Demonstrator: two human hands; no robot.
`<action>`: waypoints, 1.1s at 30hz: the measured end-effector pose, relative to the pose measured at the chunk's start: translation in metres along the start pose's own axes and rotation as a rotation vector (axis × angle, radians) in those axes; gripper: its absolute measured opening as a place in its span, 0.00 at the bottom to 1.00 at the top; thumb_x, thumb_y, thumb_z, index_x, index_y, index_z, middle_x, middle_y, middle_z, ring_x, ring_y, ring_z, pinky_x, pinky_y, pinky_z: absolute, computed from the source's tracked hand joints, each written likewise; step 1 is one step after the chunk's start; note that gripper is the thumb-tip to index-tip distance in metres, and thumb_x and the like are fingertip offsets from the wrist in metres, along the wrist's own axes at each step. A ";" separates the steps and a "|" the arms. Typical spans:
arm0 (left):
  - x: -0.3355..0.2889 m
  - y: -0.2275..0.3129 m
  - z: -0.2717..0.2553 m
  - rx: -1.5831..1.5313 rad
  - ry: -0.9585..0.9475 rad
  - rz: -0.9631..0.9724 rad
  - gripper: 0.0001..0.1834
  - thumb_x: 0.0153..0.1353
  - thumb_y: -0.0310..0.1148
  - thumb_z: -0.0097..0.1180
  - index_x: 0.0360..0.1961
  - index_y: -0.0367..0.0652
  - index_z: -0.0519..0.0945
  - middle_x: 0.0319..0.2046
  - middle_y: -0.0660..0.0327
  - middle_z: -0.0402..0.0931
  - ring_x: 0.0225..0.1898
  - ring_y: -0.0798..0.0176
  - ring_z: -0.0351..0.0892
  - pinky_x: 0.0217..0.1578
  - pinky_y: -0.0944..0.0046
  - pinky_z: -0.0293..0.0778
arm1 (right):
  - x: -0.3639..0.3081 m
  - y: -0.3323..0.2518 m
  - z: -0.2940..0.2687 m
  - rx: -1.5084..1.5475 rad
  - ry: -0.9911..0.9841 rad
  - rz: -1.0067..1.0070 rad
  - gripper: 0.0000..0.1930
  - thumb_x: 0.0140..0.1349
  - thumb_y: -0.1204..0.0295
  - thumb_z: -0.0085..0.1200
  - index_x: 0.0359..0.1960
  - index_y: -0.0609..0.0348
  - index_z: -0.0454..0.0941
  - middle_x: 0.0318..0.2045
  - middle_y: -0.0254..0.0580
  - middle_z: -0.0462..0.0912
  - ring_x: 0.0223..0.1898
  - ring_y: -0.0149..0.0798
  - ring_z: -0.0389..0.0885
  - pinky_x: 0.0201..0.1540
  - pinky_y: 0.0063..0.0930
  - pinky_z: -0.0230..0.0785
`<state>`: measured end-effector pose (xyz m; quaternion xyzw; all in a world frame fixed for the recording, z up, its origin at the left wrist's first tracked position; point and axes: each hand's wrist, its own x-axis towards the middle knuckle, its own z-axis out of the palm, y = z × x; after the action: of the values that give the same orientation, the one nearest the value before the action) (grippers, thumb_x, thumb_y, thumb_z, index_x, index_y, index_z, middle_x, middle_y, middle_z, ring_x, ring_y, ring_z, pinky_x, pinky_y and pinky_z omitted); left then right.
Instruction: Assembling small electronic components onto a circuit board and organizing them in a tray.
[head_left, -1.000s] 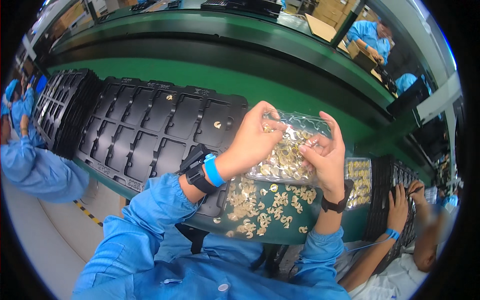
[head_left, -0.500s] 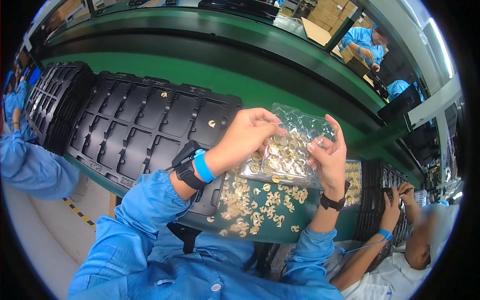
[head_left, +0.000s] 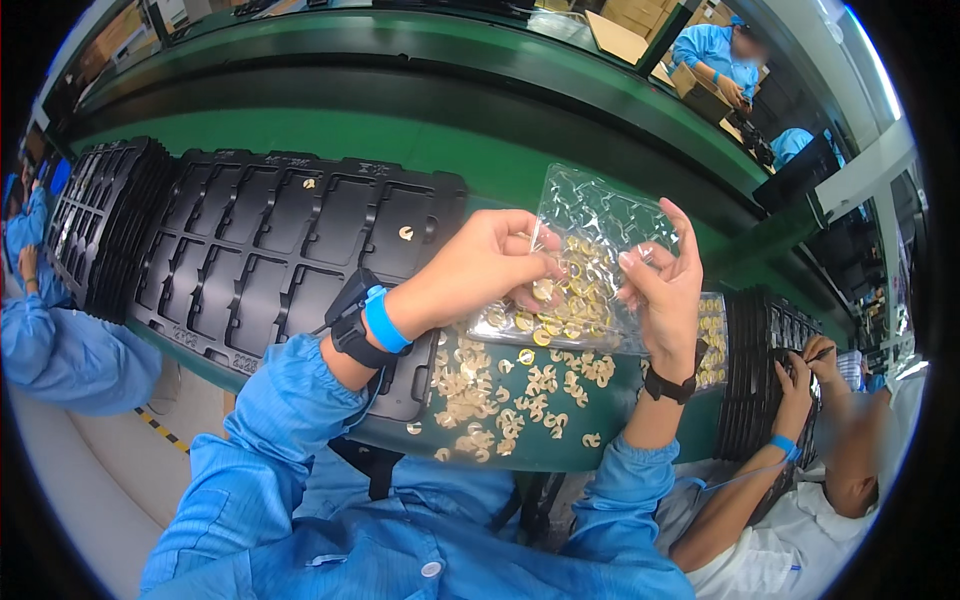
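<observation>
The left hand (head_left: 488, 258) and right hand (head_left: 668, 295) clamp opposite sides of a clear tray (head_left: 582, 198). Gold parts (head_left: 577, 312) show between them; many loose pieces (head_left: 475, 382) below the hands lie untrayed.

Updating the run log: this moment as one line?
left hand: holding left edge of clear tray | right hand: holding its right side | green table: loose gold-coloured pieces | left: black tray

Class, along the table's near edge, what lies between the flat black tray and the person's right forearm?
The head view shows small, curved gold pieces scattered on the green tabletop between the flat black tray and right forearm.
</observation>
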<state>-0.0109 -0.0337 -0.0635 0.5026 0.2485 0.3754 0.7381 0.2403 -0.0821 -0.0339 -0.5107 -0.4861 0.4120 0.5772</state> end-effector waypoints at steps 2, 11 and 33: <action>0.000 -0.002 -0.001 0.022 -0.018 -0.003 0.16 0.72 0.25 0.58 0.57 0.27 0.76 0.46 0.45 0.87 0.42 0.52 0.93 0.36 0.64 0.90 | 0.000 0.000 0.000 -0.045 -0.010 0.039 0.44 0.61 0.83 0.67 0.78 0.57 0.59 0.33 0.38 0.85 0.22 0.27 0.82 0.21 0.16 0.68; -0.007 0.010 -0.002 -0.053 -0.118 -0.091 0.23 0.71 0.22 0.57 0.64 0.25 0.69 0.47 0.42 0.86 0.43 0.50 0.93 0.39 0.63 0.91 | 0.002 0.004 -0.003 -0.054 0.014 0.037 0.42 0.61 0.82 0.67 0.77 0.56 0.60 0.33 0.38 0.85 0.22 0.27 0.82 0.20 0.17 0.68; -0.010 0.013 0.001 0.116 -0.012 -0.081 0.26 0.69 0.20 0.55 0.67 0.26 0.66 0.44 0.46 0.87 0.20 0.61 0.86 0.16 0.67 0.77 | 0.003 0.006 0.009 -0.100 0.044 0.025 0.42 0.62 0.84 0.66 0.77 0.57 0.60 0.32 0.34 0.82 0.22 0.25 0.79 0.22 0.17 0.67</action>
<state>-0.0199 -0.0397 -0.0509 0.5361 0.2856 0.3273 0.7238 0.2321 -0.0765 -0.0393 -0.5539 -0.4868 0.3829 0.5564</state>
